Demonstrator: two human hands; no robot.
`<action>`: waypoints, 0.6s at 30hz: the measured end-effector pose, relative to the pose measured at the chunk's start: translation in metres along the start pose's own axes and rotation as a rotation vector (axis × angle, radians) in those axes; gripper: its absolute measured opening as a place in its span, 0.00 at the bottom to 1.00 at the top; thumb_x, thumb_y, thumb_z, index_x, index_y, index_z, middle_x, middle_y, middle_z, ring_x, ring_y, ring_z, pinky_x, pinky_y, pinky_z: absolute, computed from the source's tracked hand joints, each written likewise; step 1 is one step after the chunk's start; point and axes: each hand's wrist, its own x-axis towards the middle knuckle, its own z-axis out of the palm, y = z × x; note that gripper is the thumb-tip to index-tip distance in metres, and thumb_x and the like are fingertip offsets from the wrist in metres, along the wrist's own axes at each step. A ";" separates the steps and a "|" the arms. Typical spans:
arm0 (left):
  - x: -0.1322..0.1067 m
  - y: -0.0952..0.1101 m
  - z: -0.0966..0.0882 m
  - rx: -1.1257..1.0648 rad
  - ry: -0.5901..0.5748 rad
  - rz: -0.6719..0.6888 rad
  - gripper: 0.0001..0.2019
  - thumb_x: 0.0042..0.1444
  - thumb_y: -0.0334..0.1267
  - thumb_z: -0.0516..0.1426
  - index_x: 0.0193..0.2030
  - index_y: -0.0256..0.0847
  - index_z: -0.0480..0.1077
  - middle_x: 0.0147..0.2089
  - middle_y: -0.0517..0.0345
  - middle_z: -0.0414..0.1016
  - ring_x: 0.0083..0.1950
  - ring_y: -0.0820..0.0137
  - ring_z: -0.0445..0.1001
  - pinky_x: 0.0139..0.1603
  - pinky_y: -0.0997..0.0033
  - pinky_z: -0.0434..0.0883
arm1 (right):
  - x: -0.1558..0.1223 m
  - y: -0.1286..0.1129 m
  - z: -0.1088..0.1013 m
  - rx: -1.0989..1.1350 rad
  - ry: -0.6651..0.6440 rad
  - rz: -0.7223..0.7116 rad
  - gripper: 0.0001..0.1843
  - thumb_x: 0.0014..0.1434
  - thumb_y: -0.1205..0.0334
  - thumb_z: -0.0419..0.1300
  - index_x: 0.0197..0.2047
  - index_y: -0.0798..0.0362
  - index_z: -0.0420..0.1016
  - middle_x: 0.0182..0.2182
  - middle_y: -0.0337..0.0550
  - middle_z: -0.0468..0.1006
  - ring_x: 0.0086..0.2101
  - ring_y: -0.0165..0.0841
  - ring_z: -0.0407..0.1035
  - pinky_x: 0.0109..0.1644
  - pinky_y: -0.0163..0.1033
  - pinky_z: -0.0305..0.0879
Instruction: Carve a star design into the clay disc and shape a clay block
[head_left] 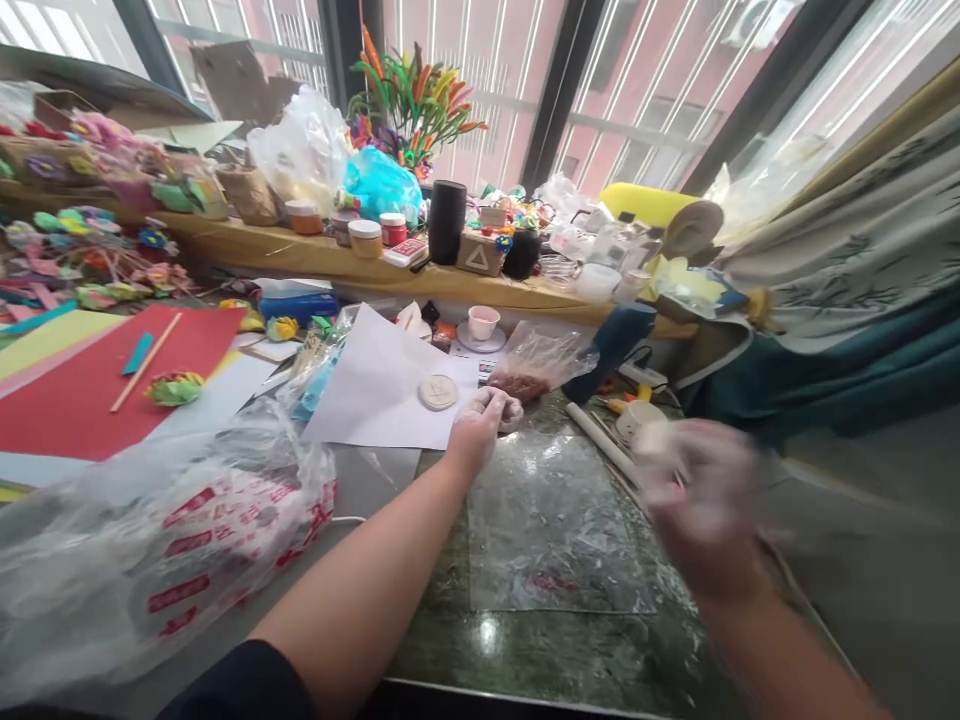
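White paper point(375, 390) edge by left hand point(481, 422); room over clear sheet point(551, 520)

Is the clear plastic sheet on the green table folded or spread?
Spread: the plastic sheet lies flat on the green table, its near edge straight.

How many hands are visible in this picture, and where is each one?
2. The left hand is near the round disc on the white paper; the blurred right hand is near the pale rod.
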 end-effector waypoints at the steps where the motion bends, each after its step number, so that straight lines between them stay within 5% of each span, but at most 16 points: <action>1: 0.000 0.000 0.000 0.005 0.000 0.004 0.18 0.55 0.55 0.65 0.31 0.42 0.71 0.31 0.57 0.77 0.34 0.68 0.74 0.43 0.67 0.74 | -0.013 0.001 0.011 0.019 -0.252 -0.047 0.21 0.62 0.50 0.65 0.57 0.43 0.74 0.49 0.50 0.76 0.50 0.52 0.74 0.56 0.64 0.72; 2: 0.001 0.000 0.000 0.014 0.000 0.005 0.18 0.55 0.55 0.65 0.31 0.42 0.72 0.31 0.57 0.78 0.34 0.68 0.74 0.43 0.67 0.75 | -0.026 0.003 0.022 0.029 -0.466 -0.031 0.23 0.61 0.50 0.66 0.58 0.43 0.75 0.51 0.50 0.77 0.51 0.51 0.74 0.57 0.63 0.73; 4: 0.002 0.000 -0.001 0.049 0.006 0.008 0.18 0.55 0.56 0.64 0.31 0.43 0.72 0.31 0.57 0.78 0.34 0.68 0.75 0.44 0.67 0.75 | -0.048 0.006 0.040 0.046 -0.571 0.127 0.28 0.63 0.49 0.64 0.64 0.44 0.71 0.56 0.52 0.76 0.52 0.49 0.75 0.59 0.60 0.73; 7: 0.001 0.002 -0.002 0.152 0.016 0.023 0.17 0.56 0.55 0.63 0.32 0.43 0.73 0.32 0.57 0.79 0.35 0.67 0.76 0.46 0.67 0.74 | -0.065 0.008 0.057 0.058 -0.501 0.315 0.29 0.65 0.50 0.62 0.66 0.47 0.67 0.59 0.54 0.75 0.54 0.48 0.74 0.61 0.58 0.72; 13: -0.002 0.010 -0.004 0.228 0.010 0.042 0.16 0.58 0.53 0.61 0.30 0.43 0.73 0.30 0.58 0.78 0.35 0.67 0.73 0.45 0.67 0.72 | -0.070 0.005 0.075 0.038 -0.595 0.282 0.29 0.59 0.56 0.65 0.64 0.48 0.72 0.59 0.53 0.78 0.60 0.52 0.70 0.69 0.63 0.63; 18: -0.002 0.012 -0.002 0.139 0.010 0.035 0.15 0.55 0.52 0.63 0.29 0.43 0.73 0.28 0.58 0.75 0.33 0.67 0.70 0.41 0.67 0.70 | -0.031 -0.008 0.046 0.145 -0.385 0.313 0.28 0.61 0.51 0.67 0.62 0.46 0.72 0.54 0.52 0.79 0.56 0.51 0.73 0.63 0.62 0.69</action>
